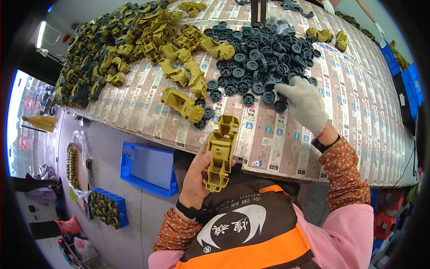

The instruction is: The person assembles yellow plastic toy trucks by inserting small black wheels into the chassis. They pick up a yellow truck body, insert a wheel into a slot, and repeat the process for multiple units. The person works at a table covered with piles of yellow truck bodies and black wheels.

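My bare left hand (197, 172) is closed around a yellow plastic toy vehicle body (220, 154), held upright just off the table's near edge. Its hollow, ribbed side faces me. My right hand (304, 103), in a white knit glove, is at the right front of a heap of black toy wheels (255, 58). Its fingers curl down among the wheels, and the thumb points left. Whatever lies under those fingers is hidden. Another yellow vehicle body (182, 104) rests on the table ahead of my left hand, with a few wheels (208, 113) beside it.
A large pile of yellow bodies with dark parts (107, 54) covers the table's left side. Several bodies (326, 35) lie at the far right. Below the left edge are a blue bin (148, 184) and a filled blue crate (120, 210). A dark post (258, 12) stands behind the wheels.
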`<state>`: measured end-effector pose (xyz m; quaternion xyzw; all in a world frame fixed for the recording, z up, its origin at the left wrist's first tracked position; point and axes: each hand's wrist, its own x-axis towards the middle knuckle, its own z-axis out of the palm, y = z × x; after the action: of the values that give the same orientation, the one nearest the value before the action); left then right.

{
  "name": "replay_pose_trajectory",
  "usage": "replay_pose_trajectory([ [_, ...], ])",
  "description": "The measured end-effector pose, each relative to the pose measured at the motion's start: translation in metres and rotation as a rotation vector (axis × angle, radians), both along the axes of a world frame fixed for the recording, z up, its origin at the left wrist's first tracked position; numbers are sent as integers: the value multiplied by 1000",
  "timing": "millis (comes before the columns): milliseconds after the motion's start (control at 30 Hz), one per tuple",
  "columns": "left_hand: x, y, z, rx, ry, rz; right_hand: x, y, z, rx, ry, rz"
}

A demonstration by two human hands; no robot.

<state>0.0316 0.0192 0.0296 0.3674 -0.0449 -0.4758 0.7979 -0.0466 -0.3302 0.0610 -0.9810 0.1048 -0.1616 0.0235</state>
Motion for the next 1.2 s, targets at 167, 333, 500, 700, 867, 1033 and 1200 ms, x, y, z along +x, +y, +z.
replay_pose_trajectory([
  [167, -4, 4, 13, -69, 260, -12, 9, -12, -6, -99, 36, 61],
  [333, -7, 14, 5, 5, 277, 33, -18, 9, 12, 433, 6, 163],
  [500, -6, -2, -7, -100, 337, -24, -59, 28, -8, 586, 233, 96],
  [700, 1, -19, -12, -228, 349, -120, -63, 49, -2, 357, 82, 25],
  [867, 4, -20, -13, -111, 83, -117, -63, 61, -11, 299, 192, 13],
  [1033, 6, -12, -39, -68, 227, -71, -59, 64, -8, 572, 105, 15],
  [1200, 7, -20, -36, -27, 246, -85, -43, 80, -2, 1228, 21, 63],
])
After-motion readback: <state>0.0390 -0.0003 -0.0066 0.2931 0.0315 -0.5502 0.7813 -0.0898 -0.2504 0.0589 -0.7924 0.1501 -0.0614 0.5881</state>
